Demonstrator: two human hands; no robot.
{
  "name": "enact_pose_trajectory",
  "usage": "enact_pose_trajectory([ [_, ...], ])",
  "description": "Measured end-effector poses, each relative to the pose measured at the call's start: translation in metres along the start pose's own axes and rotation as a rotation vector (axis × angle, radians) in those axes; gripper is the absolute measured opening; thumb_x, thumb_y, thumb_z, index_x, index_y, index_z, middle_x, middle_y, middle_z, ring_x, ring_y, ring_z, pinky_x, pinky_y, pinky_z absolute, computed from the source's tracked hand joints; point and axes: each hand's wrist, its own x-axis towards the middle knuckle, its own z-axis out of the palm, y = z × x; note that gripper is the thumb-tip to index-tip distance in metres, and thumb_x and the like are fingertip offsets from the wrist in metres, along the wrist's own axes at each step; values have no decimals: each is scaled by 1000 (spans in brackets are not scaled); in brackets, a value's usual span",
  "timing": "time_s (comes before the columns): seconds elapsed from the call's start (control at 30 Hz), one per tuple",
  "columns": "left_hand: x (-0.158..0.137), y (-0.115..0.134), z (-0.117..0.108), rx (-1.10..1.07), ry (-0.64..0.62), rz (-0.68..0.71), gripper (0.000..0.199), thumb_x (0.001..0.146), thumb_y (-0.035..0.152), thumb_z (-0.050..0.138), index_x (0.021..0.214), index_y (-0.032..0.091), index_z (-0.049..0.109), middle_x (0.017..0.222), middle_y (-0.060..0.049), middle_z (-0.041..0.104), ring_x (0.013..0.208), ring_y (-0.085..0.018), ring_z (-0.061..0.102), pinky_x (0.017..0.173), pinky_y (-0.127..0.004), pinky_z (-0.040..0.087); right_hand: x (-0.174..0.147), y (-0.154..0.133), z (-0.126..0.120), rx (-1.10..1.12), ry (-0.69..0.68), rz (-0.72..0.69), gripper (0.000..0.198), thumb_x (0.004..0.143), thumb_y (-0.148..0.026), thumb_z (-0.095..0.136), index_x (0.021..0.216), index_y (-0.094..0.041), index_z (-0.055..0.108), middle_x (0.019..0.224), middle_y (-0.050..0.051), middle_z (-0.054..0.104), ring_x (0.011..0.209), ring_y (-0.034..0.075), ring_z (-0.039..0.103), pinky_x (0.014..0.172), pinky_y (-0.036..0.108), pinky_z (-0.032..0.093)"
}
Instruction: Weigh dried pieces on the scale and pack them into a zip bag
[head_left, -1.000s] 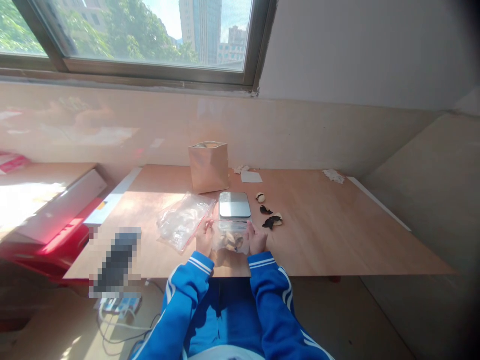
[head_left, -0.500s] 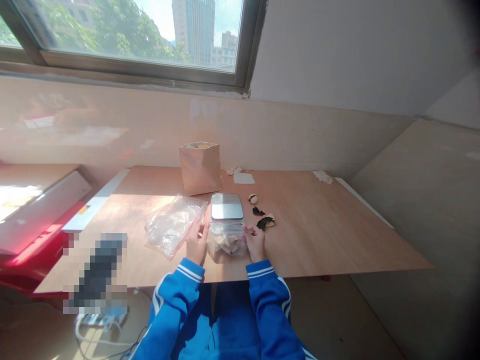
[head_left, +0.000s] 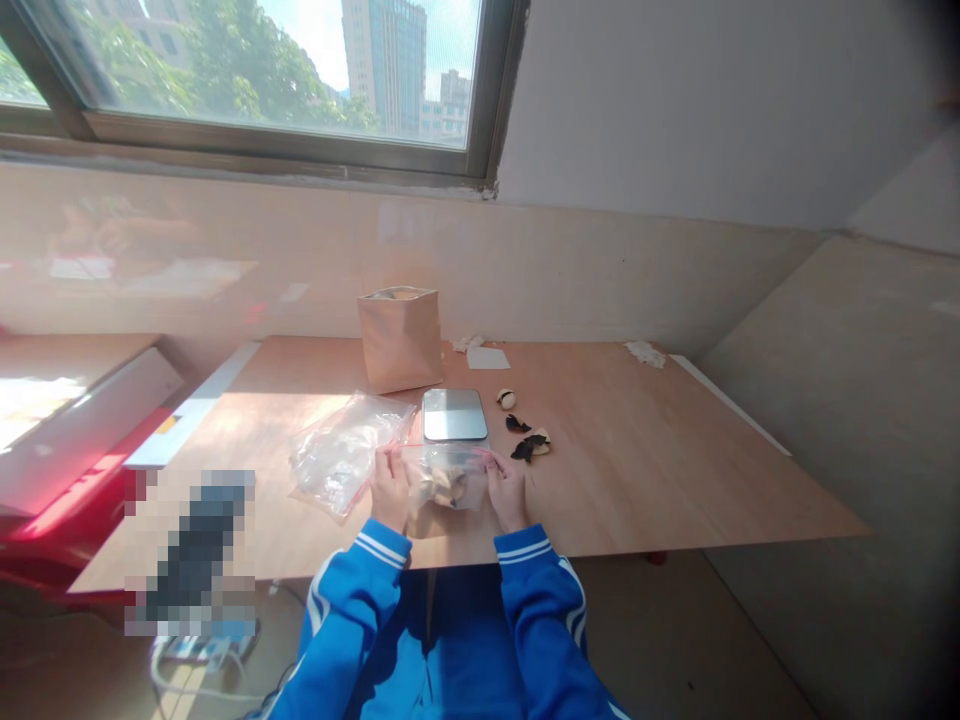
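Between my hands is a clear zip-lock bag (head_left: 450,487) with pale and brownish pieces inside; I cannot make out what they are. My left hand (head_left: 389,487) pinches its upper left corner, and my right hand (head_left: 508,488) grips the upper right corner. Just beyond the bag lies a flat scale (head_left: 454,414) with a silver top. Left of the scale, several empty clear bags (head_left: 345,450) with red edges lie flat. To its right are a small round pale object (head_left: 506,399) with a dark slit, a dark piece (head_left: 517,424), and a dark and pale piece (head_left: 531,446).
An open brown paper pouch (head_left: 401,340) stands upright at the back. White paper (head_left: 488,358) and crumpled tissue (head_left: 646,353) lie along the far edge of the wooden table (head_left: 675,470). A pixelated dark object (head_left: 199,550) is at the left front, above a power strip (head_left: 206,640).
The filled bag's lower end has lifted toward the scale and its top is stretched wider between my hands. My left hand has shifted slightly left.
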Motion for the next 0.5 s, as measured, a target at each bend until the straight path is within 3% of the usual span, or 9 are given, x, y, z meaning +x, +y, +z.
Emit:
enact_pose_trajectory([
  [0.1, -2, -3, 1, 19, 0, 52, 31, 92, 50, 44, 92, 22, 56, 68, -2, 59, 62, -17, 58, 60, -27, 44, -3, 1, 1, -91, 35, -55, 47, 93, -55, 44, 94, -18, 74, 81, 8, 75, 71, 21, 63, 72, 31, 50],
  [0.23, -4, -9, 3, -1, -106, 89, 36, 89, 56, 44, 94, 22, 56, 65, 0, 59, 56, -17, 58, 54, -27, 43, -2, 2, 0, -128, 156, -98, 50, 93, -55, 42, 76, -17, 70, 73, 8, 72, 66, 19, 61, 65, 28, 48],
  [0.33, -5, -9, 3, 11, -161, 106, 42, 90, 59, 41, 94, 20, 56, 64, -1, 60, 51, -16, 55, 49, -27, 42, -1, 3, 1, -129, 210, -94, 51, 93, -57, 43, 75, -16, 69, 68, 8, 70, 60, 18, 59, 60, 27, 47],
  [0.5, -6, 2, 1, 12, -170, 153, 40, 92, 56, 41, 92, 20, 58, 73, -4, 64, 64, -18, 61, 60, -30, 48, 3, 7, 2, -64, 245, -36, 55, 88, -64, 46, 77, -16, 68, 70, 9, 71, 56, 17, 58, 56, 27, 47],
])
